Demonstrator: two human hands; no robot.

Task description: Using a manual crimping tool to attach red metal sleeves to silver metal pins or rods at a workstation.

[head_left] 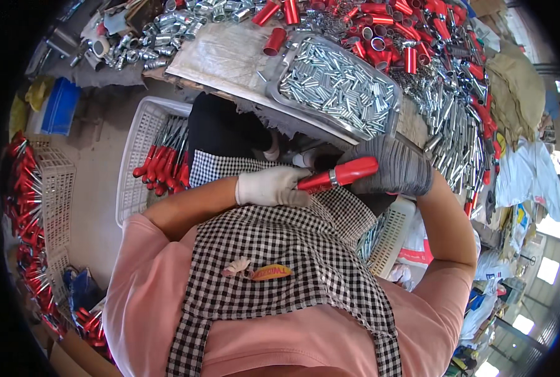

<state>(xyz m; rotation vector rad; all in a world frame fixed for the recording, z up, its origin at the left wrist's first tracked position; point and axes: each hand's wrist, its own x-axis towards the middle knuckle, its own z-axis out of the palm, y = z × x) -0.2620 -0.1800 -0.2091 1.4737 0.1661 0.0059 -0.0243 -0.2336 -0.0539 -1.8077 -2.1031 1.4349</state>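
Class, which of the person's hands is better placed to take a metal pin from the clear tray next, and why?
Probably the right hand: it appears nearer the clear tray of metal pins; the left hand is farther away, gripping the red handle.

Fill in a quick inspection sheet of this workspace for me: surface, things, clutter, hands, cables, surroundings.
Surface: pale board, smudged.
Things: red handle with a silver band; clear tray filled with silver pins.
Clutter: red tubes and silver fittings heaped loosely.
Hands: left hand, white-gloved, grips the red handle; right hand, grey-gloved, at its other end, grip unclear.
Cables: nothing seen.
Surroundings: white basket holding red-handled tools; blue box.
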